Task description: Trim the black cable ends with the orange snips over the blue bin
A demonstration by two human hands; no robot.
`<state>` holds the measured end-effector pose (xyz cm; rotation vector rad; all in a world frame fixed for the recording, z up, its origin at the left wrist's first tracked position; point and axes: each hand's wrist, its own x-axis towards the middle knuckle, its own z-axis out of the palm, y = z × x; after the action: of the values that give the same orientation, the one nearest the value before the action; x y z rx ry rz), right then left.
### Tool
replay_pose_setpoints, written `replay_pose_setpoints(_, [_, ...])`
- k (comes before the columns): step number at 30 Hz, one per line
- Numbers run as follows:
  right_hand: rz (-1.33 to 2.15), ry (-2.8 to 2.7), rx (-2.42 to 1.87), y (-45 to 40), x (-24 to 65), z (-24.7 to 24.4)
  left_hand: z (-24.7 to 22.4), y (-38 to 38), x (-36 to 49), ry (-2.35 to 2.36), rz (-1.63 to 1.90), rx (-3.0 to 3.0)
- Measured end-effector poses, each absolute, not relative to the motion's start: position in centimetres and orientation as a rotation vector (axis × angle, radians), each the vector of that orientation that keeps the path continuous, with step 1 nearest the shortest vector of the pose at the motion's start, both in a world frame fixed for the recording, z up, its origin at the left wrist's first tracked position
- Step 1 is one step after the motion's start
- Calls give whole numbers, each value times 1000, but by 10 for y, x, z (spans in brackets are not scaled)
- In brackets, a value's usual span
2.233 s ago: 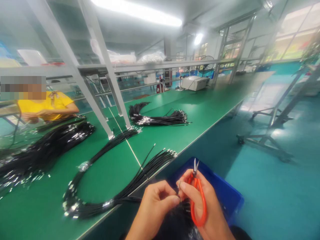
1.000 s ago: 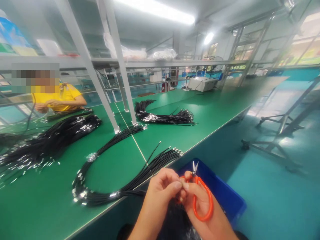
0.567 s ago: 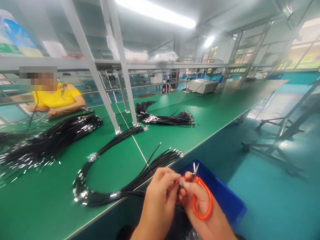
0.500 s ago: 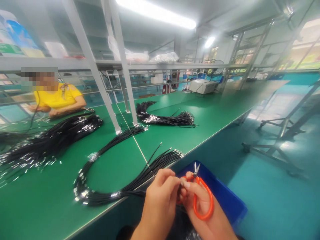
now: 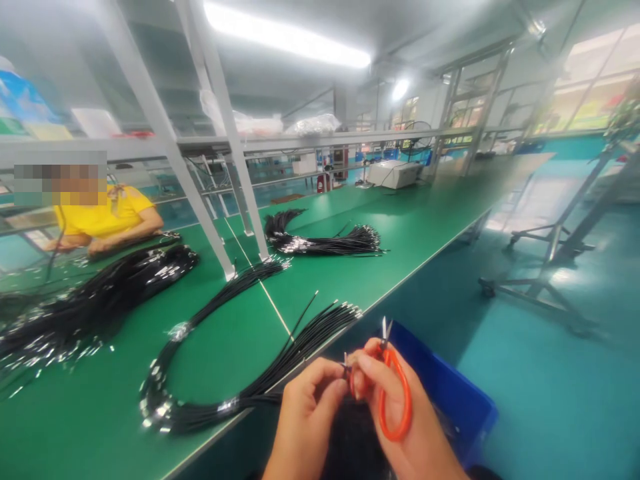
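Observation:
My left hand (image 5: 307,410) is closed in a pinch around the dark end of a thin cable (image 5: 346,367), with a small pale tip showing above the fingers. Close against it, my right hand (image 5: 395,383) holds scissors (image 5: 409,400) with orange handles looped over the fingers. The scissor blades point up, slightly apart, away from the cable. My right thumb and forefinger are at the cable's tip; whether they grip it is unclear. Beside the hands, a curved bundle of black cables (image 5: 197,415) with pale ends lies along the green table's edge.
On the green table (image 5: 330,280) lie another cable bundle (image 5: 325,244) and a large black heap (image 5: 125,287) at left. A blue bin (image 5: 460,393) sits below my right hand. Metal shelf posts (image 5: 237,153) rise from the table. A person in yellow (image 5: 120,213) sits across it.
My fingertips have separated slightly, so the cable's tip now shows between them. The scissors have shifted a little left with my right hand. The whole view has turned slightly.

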<state>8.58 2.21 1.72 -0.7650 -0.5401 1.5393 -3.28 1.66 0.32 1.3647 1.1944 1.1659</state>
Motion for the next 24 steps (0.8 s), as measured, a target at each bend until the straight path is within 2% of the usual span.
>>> replay_pose_setpoints(3, [1395,-669,-839,25,85,21,3,19,-35,1179,1166,1286])
replay_pose_setpoints(11, [1494,-704,-778,24,81,11,2,20,-40,1000,1128,1127])
replay_pose_setpoints(15, [1236,-856,-987,25,86,-4,1,20,-40,1046,1140,1040])
replay_pose_setpoints(24, [626,-1332,-1071,23,86,-5,3,22,-40,1044,1093,1096])
